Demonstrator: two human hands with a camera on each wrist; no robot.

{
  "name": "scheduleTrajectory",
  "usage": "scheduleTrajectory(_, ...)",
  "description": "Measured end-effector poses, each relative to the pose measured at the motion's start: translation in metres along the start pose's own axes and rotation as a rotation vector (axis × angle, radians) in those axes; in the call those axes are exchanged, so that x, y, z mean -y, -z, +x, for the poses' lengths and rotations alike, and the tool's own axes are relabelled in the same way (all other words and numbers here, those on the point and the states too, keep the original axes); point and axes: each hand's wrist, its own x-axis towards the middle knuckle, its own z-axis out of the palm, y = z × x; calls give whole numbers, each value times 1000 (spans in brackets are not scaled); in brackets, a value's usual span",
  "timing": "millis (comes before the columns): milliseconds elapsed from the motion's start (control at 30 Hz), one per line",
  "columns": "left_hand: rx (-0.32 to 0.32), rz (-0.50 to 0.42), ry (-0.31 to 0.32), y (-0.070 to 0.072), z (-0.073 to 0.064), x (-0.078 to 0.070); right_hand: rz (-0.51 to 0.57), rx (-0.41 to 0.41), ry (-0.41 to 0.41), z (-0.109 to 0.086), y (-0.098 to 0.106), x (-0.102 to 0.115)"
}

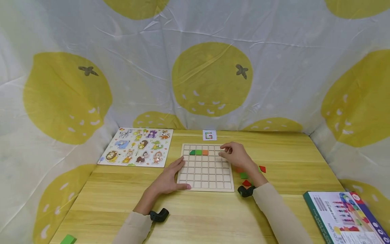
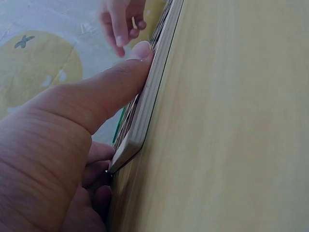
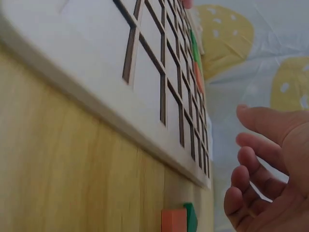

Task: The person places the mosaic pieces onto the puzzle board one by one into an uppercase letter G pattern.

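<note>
A wooden grid board (image 1: pixel 205 187) lies on the table. Along its second row from the back sit a dark green piece (image 1: pixel 192 153) with a rounded corner, a light green square (image 1: pixel 198 152) and an orange square (image 1: pixel 205 153). My left hand (image 1: pixel 167 178) rests at the board's front left corner, thumb on the front edge and fingers along the left side. Over the back right of the board is my right hand (image 1: pixel 236 155); the right wrist view shows its fingers (image 3: pixel 260 166) loosely bent, with nothing between them and the thumb.
Loose red (image 1: pixel 262 169) and green (image 1: pixel 243 175) pieces lie right of the board, partly under my right forearm. Behind the board is a small card (image 1: pixel 209 135) with a coloured G. An animal puzzle (image 1: pixel 138 147) lies back left, a box (image 1: pixel 347 217) front right, a green block (image 1: pixel 68 239) front left.
</note>
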Motion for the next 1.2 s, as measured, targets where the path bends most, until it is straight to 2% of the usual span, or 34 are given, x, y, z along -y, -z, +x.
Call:
scheduleTrajectory(233,0,-4,3,2,-1,1,-53,-43,-5,-27,25,-16)
scheduleTrajectory(500,2,-7,17,5,-3,1,-71,-63,-21,-47,36,-27)
scheduleTrajectory(800,-3,8,4,2,-3,1,14,16,-134,-54,35,-34)
scheduleTrajectory(1033,6,-2,4,-1,-2,0,-28,8,-118,-54,32,-41)
scheduleTrajectory(1200,2,-2,4,-1,-1,-1,-14,10,-108,-54,34,-41)
